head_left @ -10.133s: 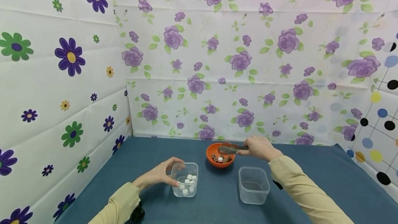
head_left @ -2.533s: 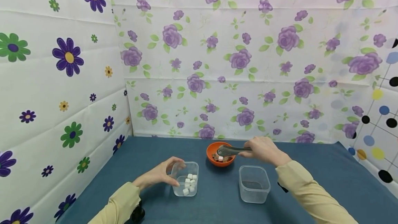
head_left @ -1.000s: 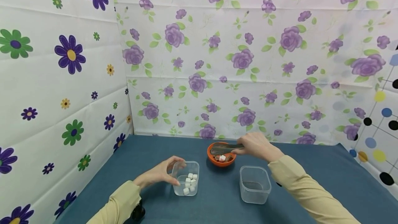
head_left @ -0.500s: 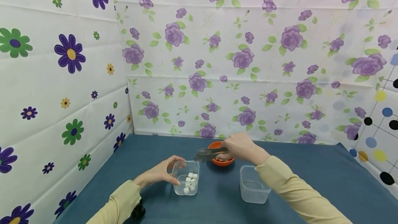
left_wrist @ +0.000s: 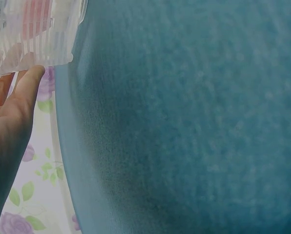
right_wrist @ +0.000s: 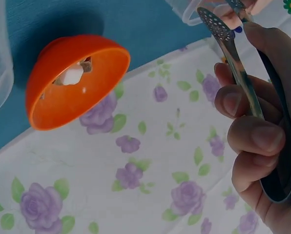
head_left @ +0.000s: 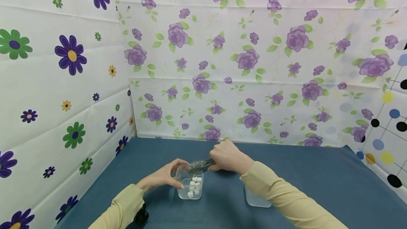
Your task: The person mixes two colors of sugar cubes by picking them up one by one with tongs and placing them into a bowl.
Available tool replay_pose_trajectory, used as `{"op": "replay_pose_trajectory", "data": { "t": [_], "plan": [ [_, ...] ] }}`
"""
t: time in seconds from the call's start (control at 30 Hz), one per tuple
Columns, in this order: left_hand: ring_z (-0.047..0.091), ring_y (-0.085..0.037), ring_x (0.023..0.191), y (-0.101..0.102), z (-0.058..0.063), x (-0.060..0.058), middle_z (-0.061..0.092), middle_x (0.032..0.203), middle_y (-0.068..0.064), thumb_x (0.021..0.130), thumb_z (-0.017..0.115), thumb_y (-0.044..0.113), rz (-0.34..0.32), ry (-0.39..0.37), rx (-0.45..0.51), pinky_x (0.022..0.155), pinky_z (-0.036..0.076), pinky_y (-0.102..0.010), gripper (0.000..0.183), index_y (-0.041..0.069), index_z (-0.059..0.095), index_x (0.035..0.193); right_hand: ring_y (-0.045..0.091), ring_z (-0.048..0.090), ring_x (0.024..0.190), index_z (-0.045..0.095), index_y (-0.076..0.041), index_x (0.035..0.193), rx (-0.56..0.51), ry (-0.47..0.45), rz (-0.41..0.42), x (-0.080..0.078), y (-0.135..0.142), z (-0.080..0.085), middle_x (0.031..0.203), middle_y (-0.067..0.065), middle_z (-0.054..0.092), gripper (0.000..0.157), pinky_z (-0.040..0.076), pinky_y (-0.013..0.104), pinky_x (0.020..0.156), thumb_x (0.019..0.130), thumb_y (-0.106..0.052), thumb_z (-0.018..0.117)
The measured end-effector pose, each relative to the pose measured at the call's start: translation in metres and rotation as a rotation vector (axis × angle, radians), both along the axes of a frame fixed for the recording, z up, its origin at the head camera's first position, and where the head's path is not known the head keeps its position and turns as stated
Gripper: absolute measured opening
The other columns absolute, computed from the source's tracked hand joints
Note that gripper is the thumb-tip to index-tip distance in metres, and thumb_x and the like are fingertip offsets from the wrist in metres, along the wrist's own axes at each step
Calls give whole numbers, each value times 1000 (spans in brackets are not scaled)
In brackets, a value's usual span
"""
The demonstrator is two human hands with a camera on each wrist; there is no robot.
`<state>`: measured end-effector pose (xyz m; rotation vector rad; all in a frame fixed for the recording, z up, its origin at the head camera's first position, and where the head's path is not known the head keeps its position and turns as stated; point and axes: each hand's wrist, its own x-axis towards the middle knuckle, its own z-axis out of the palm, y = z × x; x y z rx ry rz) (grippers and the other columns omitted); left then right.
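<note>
My left hand (head_left: 165,176) holds a clear plastic container (head_left: 189,198) between thumb and fingers; in the left wrist view, the fingers (left_wrist: 31,85) lie against the wall of this container (left_wrist: 62,53). Several small white cubes (head_left: 192,183) lie inside. My right hand (head_left: 229,158) grips metal tongs (head_left: 200,167) with perforated ends, held over the container's far rim. In the right wrist view, the two tips of the tongs (right_wrist: 216,23) stand apart, with nothing visible between them. An orange bowl (right_wrist: 77,105) there contains a white cube (right_wrist: 71,74) and brown pieces (right_wrist: 86,64); the right hand hides it in the head view.
A second clear container (head_left: 258,200) stands to the right, mostly covered by the right forearm in the head view. Blue cloth (head_left: 219,211) covers the table. Flower-patterned sheets (head_left: 203,59) stand behind and at the sides.
The right hand has carried the tongs from over the orange bowl leftward to the container with white cubes, passing in front of the bowl. The left hand has stayed on its container.
</note>
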<state>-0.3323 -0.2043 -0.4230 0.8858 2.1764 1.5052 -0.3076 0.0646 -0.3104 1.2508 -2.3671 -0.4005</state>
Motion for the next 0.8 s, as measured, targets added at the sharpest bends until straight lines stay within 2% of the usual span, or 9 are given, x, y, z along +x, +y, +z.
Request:
{"op": "replay_pose_trajectory", "data": {
  "t": [0.13,0.27,0.4,0.63,0.8],
  "plan": [
    [31,-26,123,0,0,-1,39,127,-11,80,69,7,-18,2,22,95,25,-49,62,7,36,132,9,37,37,47,-21,48,82,12,-56,3,-12,-4,43,-6,35,44,32,23,39,74,-51,68],
    [30,-26,123,0,-1,-1,38,128,-12,80,68,6,-24,5,31,95,25,-49,62,8,36,132,10,45,44,53,-22,53,145,63,-83,2,-23,-10,48,-6,42,40,42,25,46,73,-52,68],
    [30,-26,124,-1,-2,-1,39,127,-11,80,69,7,-16,11,18,96,24,-49,62,7,36,132,9,47,45,52,-23,52,185,133,-97,2,-30,-15,47,-7,43,38,43,24,48,71,-52,69],
    [28,-27,125,-1,-2,-1,40,127,-12,80,69,7,-15,2,20,96,24,-50,63,5,34,133,9,44,42,51,-23,50,262,159,-165,3,-41,-21,45,-7,41,32,40,22,45,73,-35,69],
    [27,-30,126,-1,-2,-1,41,127,-12,81,68,8,-21,-7,21,94,27,-51,64,4,33,134,9,44,42,60,-24,56,311,179,-217,7,-50,-24,51,-7,50,21,40,22,45,74,-30,69]
  ]
}}
